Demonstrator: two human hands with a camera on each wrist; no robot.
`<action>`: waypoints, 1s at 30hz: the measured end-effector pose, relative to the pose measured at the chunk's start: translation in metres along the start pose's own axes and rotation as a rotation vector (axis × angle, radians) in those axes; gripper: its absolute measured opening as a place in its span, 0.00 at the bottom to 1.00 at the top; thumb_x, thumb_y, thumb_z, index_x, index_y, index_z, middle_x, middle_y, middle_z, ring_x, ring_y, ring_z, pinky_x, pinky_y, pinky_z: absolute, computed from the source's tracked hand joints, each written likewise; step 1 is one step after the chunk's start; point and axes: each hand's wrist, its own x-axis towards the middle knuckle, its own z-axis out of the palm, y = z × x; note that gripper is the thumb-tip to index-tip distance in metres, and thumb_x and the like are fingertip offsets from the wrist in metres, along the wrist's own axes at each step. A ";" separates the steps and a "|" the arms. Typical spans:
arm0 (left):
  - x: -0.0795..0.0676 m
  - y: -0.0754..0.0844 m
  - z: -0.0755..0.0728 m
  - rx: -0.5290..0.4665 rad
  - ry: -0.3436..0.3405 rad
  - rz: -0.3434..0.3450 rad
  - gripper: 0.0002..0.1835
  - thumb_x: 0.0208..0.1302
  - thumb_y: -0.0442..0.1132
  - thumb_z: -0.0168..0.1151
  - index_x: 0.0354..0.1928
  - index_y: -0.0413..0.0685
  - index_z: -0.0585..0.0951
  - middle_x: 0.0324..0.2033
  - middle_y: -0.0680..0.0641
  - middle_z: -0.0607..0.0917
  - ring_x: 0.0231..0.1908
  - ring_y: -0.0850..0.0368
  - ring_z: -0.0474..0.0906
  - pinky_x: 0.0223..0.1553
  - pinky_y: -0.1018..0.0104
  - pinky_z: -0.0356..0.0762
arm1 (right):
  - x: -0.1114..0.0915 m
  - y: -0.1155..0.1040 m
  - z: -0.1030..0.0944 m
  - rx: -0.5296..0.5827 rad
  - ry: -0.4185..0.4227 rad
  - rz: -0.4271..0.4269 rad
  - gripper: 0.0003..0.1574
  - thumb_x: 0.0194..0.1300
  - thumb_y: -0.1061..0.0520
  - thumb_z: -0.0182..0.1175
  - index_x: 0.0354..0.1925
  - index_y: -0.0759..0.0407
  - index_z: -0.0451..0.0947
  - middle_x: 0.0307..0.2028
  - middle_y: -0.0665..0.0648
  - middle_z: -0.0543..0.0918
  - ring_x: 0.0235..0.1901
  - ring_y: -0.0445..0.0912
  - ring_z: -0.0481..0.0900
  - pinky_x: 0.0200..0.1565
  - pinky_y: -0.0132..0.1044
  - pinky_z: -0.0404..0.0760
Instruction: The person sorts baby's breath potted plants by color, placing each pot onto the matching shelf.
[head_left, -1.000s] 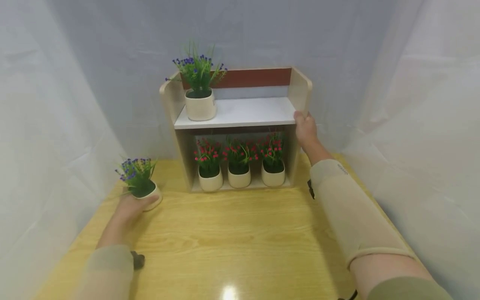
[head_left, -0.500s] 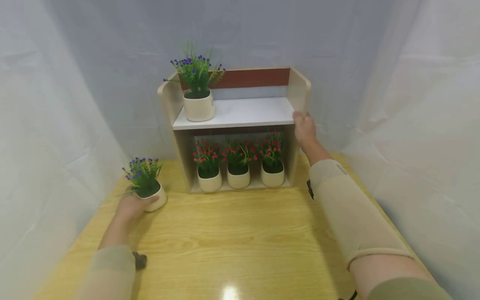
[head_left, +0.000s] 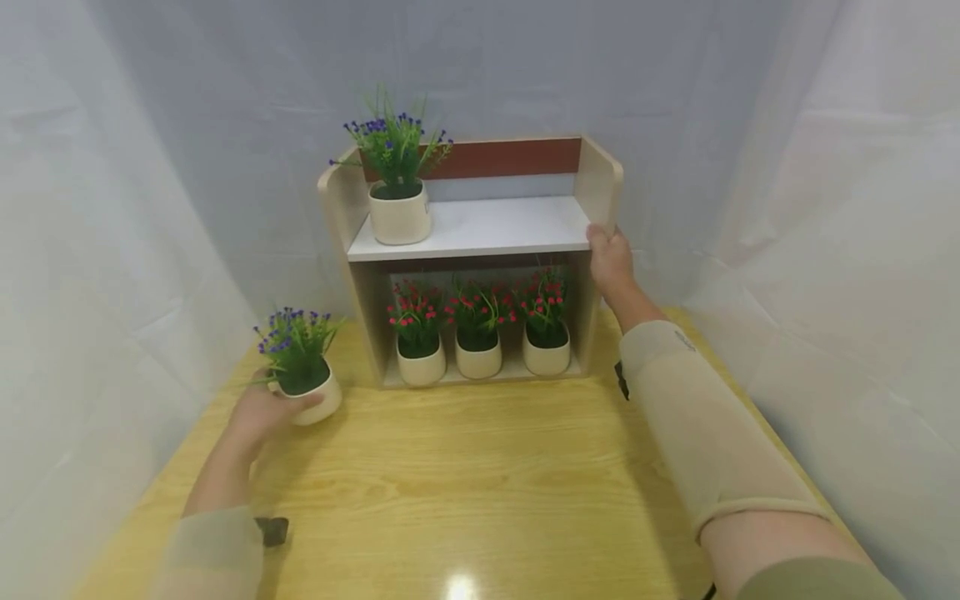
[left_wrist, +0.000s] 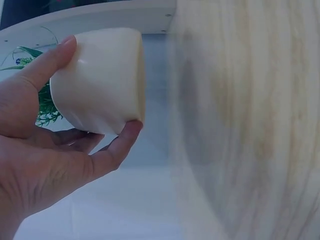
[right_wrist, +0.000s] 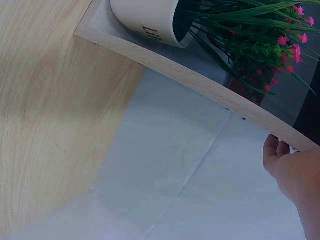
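Note:
My left hand point(head_left: 261, 414) grips a cream pot point(head_left: 318, 404) of artificial purple flowers point(head_left: 296, 342) at the table's left side. In the left wrist view, thumb and fingers hold the pot point(left_wrist: 100, 80) around its wall, and its base is apart from the wooden tabletop. My right hand point(head_left: 613, 262) holds the right side panel of a two-tier shelf point(head_left: 510, 225); in the right wrist view that hand point(right_wrist: 292, 172) has its fingertips at the panel's edge. Another pot of purple flowers point(head_left: 400, 217) stands upright at the left of the upper shelf.
Three cream pots with red-pink flowers, left point(head_left: 422, 367), middle point(head_left: 478, 358) and right point(head_left: 547, 357), line the lower shelf. A light wooden table point(head_left: 480, 475) lies in front. Whitish sheets point(head_left: 840, 233) hang around the back and sides.
My left hand has moved the purple-flower pot slightly right, toward the shelf. The right hand stays at the shelf's side panel.

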 end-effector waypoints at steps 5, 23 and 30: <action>-0.015 0.017 -0.007 -0.009 -0.050 0.017 0.74 0.66 0.67 0.74 0.84 0.28 0.33 0.76 0.14 0.62 0.75 0.19 0.65 0.75 0.29 0.70 | -0.002 -0.002 0.000 0.005 0.001 0.008 0.38 0.84 0.44 0.46 0.76 0.69 0.67 0.73 0.72 0.76 0.73 0.62 0.72 0.84 0.54 0.64; -0.053 0.082 -0.015 0.065 -0.122 0.098 0.77 0.60 0.75 0.72 0.87 0.37 0.35 0.80 0.20 0.61 0.76 0.22 0.66 0.73 0.28 0.72 | -0.002 -0.004 -0.002 -0.012 -0.004 0.019 0.40 0.84 0.41 0.44 0.78 0.68 0.65 0.75 0.71 0.74 0.74 0.61 0.70 0.84 0.54 0.63; -0.062 0.107 -0.008 0.064 -0.132 0.142 0.74 0.60 0.75 0.73 0.87 0.34 0.42 0.80 0.23 0.62 0.76 0.23 0.67 0.74 0.29 0.72 | -0.004 -0.005 0.000 0.000 -0.003 0.027 0.40 0.84 0.42 0.45 0.78 0.68 0.66 0.75 0.71 0.74 0.73 0.60 0.70 0.84 0.52 0.63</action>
